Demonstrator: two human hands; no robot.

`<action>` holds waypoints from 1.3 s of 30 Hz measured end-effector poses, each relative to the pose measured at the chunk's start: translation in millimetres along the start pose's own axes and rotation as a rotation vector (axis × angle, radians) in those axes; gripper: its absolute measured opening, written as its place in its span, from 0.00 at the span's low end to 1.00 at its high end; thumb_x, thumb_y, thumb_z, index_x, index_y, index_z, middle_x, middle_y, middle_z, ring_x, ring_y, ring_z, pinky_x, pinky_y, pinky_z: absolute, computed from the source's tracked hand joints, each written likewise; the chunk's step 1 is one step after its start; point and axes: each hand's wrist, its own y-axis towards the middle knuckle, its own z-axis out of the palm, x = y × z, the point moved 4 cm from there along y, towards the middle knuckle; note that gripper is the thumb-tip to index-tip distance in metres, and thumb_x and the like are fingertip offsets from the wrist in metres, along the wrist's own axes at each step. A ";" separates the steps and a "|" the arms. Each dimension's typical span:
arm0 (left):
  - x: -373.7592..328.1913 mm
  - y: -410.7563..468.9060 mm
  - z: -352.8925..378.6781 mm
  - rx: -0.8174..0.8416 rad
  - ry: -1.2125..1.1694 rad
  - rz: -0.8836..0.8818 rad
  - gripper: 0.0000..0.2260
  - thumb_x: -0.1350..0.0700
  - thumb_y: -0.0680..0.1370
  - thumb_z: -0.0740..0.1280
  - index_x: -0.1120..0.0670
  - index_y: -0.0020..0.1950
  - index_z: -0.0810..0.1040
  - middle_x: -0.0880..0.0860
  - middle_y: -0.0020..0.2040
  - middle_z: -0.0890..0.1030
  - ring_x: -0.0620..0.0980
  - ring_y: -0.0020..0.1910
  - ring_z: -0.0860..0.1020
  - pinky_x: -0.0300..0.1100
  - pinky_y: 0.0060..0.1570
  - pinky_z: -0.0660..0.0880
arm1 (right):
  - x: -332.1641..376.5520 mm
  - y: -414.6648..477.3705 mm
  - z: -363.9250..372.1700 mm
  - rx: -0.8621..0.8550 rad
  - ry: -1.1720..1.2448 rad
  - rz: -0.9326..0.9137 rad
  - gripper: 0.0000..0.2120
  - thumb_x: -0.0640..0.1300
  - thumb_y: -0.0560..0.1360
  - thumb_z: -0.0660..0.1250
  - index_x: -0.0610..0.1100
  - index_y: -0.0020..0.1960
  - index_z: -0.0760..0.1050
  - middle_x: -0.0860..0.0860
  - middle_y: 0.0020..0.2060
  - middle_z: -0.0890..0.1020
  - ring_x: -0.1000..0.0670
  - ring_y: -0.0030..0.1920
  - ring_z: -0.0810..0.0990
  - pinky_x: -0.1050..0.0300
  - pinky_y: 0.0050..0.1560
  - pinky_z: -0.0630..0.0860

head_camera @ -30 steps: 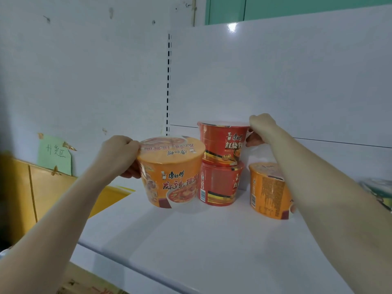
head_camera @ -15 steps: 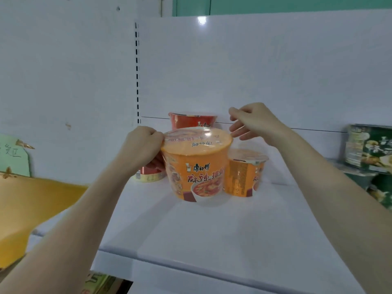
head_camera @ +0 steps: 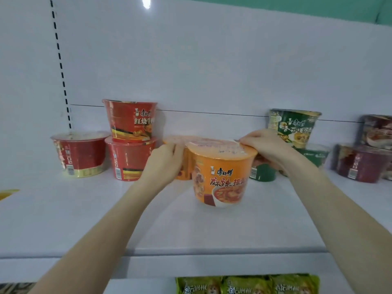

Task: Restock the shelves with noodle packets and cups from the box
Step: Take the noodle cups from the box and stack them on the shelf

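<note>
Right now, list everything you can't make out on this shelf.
Head view only:
- Rear orange cup: mostly hidden by the left hand and front orange cup.
- Lower green cup: partly covered by the right hand and forearm.
- Dark red cups: cut off by the right edge.
- Green packets: cut by the bottom edge, blurred.
- The box: out of frame.

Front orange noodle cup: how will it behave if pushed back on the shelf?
Probably light: left hand and right hand hold the orange cup near its rim. Base narrower than lid, so a high push may tip it. Glossy wrap likely slides on the smooth shelf.
</note>
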 end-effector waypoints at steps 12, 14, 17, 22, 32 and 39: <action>37.6 -38.4 68.1 0.654 0.703 0.045 0.23 0.41 0.80 0.47 0.50 0.70 0.64 0.55 0.69 0.66 0.55 0.69 0.63 0.56 0.67 0.61 | -49.5 10.8 -17.0 -0.213 0.011 0.085 0.09 0.38 0.78 0.58 0.38 0.50 0.76 0.43 0.36 0.79 0.44 0.35 0.80 0.50 0.36 0.81; 36.2 -40.9 68.4 0.653 0.717 0.058 0.23 0.41 0.80 0.46 0.49 0.71 0.63 0.55 0.69 0.66 0.55 0.69 0.62 0.56 0.67 0.61 | -49.6 13.1 -15.4 -0.244 0.001 0.056 0.10 0.40 0.79 0.57 0.39 0.51 0.76 0.43 0.41 0.80 0.45 0.38 0.80 0.50 0.40 0.81; 37.0 -41.9 68.1 0.646 0.722 0.054 0.23 0.42 0.81 0.45 0.49 0.72 0.62 0.55 0.71 0.64 0.54 0.71 0.61 0.55 0.67 0.59 | -36.7 2.8 -19.2 -0.397 -0.181 -0.168 0.13 0.44 0.80 0.56 0.39 0.56 0.76 0.49 0.47 0.78 0.51 0.46 0.74 0.56 0.47 0.71; 34.1 -42.0 68.3 0.638 0.735 0.057 0.23 0.42 0.81 0.45 0.50 0.72 0.62 0.54 0.71 0.64 0.54 0.71 0.60 0.55 0.67 0.59 | -20.4 -36.3 2.1 -0.078 -0.295 -0.469 0.12 0.52 0.75 0.65 0.51 0.57 0.76 0.62 0.50 0.77 0.67 0.48 0.73 0.69 0.49 0.69; 33.6 -43.5 67.0 0.638 0.722 0.064 0.22 0.42 0.81 0.45 0.50 0.70 0.63 0.53 0.67 0.67 0.53 0.69 0.63 0.55 0.66 0.60 | -20.2 -11.0 21.9 -0.013 -0.576 -0.545 0.16 0.52 0.73 0.67 0.48 0.59 0.76 0.55 0.57 0.79 0.52 0.56 0.76 0.58 0.50 0.68; 32.6 -45.1 65.9 0.639 0.729 0.054 0.22 0.43 0.81 0.45 0.49 0.70 0.63 0.53 0.69 0.66 0.54 0.70 0.61 0.54 0.66 0.60 | -23.2 7.1 29.7 0.005 -0.644 -0.514 0.18 0.54 0.74 0.65 0.49 0.62 0.73 0.53 0.60 0.78 0.49 0.59 0.75 0.49 0.61 0.69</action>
